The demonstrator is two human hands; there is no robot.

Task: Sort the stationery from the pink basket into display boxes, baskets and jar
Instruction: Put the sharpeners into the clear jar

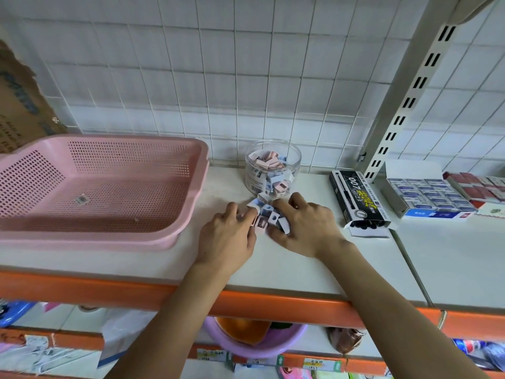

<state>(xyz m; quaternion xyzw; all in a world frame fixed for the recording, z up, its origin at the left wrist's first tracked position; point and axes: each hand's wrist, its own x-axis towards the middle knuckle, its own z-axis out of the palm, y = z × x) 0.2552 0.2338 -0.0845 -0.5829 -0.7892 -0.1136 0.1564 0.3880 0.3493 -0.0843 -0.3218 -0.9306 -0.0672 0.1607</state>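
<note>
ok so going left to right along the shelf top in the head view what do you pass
pink basket → left hand → small sharpeners → right hand → black pen box → blue-and-white display box → red boxes

White tiled wall (191, 64) behind a white shelf (273, 263) with orange edging (136, 292).

Beside the clear jar (272, 170), the left hand (228, 236) and right hand (306, 228) cover part of the small sharpeners (269, 214), so their count stays unclear. The jar's barcode label is too blurred to read. Left of the jar, the pink basket (103, 187) is cut off by the frame's edge.
</note>
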